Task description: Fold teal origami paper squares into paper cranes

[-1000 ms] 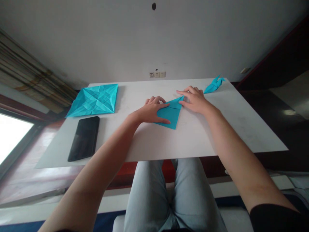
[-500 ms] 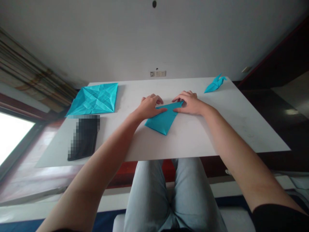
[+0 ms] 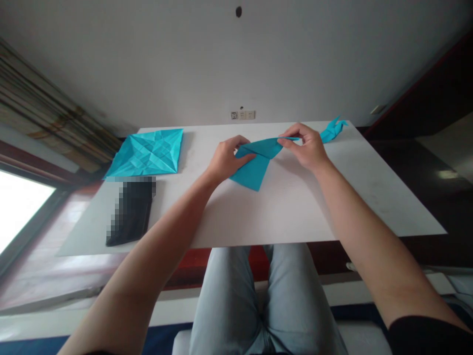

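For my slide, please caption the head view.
Left hand and right hand pinch a folded blue paper over the white table.

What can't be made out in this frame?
Head view:
Dark slab: pixelated, surface unreadable.
Paper: ends hidden by left hand and right hand.
Small model: near end behind right hand; shape too small to tell.
Sockets: too small for detail.

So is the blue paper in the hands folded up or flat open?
Folded. The blue paper shows a creased triangle shape, pinched between the left hand and right hand.
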{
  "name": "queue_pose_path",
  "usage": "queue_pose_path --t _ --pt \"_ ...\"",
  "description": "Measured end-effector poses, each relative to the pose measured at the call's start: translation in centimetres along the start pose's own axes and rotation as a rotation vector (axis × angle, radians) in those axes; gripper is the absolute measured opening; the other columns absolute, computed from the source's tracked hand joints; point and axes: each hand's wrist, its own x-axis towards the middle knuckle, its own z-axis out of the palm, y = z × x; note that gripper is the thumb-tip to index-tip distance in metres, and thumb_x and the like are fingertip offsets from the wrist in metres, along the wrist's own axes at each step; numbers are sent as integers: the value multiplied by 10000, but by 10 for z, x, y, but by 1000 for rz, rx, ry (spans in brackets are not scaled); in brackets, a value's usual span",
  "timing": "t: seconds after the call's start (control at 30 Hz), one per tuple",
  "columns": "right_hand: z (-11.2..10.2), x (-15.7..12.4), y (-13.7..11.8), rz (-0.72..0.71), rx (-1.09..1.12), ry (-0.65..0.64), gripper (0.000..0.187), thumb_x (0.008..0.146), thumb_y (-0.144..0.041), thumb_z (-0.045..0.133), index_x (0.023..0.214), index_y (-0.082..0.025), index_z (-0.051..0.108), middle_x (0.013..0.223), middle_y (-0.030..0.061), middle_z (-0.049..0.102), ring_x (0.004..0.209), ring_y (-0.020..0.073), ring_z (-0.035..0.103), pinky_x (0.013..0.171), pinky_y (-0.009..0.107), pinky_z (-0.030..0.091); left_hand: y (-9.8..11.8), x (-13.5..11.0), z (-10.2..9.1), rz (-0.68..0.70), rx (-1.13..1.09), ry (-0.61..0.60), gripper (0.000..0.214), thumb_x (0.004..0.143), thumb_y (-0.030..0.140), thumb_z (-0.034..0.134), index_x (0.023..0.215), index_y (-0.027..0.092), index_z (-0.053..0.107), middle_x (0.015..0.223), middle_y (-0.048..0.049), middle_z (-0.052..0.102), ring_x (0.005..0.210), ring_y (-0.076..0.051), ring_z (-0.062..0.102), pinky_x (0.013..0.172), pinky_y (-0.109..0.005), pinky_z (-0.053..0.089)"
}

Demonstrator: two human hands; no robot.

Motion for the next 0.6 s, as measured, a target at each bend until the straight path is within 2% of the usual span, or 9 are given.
queue_pose_path --t 0.17,0.3,0.37,0.43,0.5,0.6 --pt "-3 1 -8 -57 71 125 502 958 -807 799 1186 -362 835 1136 86 815 1224 351 762 1106 593 634 11 -2 -9 55 121 162 210 1068 316 652 1232 262 771 1241 -74 807 1213 -295 709 1166 -486 527" --pt "-4 2 -7 -59 108 149 458 968 -720 831 1269 -376 813 1171 76 802 1280 348 754 1083 603 652 18 -6 -17 26 208 261 328 1087 354 661 1406 317 726 1297 -80 774 1345 -353 648 1268 -592 437" --pt "-4 2 -5 -50 135 122 397 965 -665 842 1229 -370 811 1200 74 808 1292 341 755 1082 600 653 14 -6 -17 -12 222 296 391 1072 370 681 1462 338 702 1343 -97 745 1411 -400 614 1280 -653 409" --pt "-3 0 -3 -44 176 40 336 942 -622 850 1109 -333 808 1231 85 822 1284 343 766 1094 595 646 3 -5 -13 -89 220 332 439 1057 386 693 1493 346 677 1410 -123 706 1472 -440 578 1266 -686 410" --pt "-1 -3 0 -17 197 -106 330 894 -600 869 989 -294 789 1241 106 842 1256 353 782 1096 586 639 -14 -2 -6 -204 203 348 531 1033 418 719 1547 336 618 1478 -160 668 1505 -458 556 1237 -686 436" --pt "2 -8 3 49 177 -376 342 828 -588 901 909 -276 786 1195 115 868 1189 352 800 1063 554 642 -40 3 2 -410 203 240 583 1031 464 701 1576 324 547 1467 -183 687 1491 -439 588 1218 -684 456"
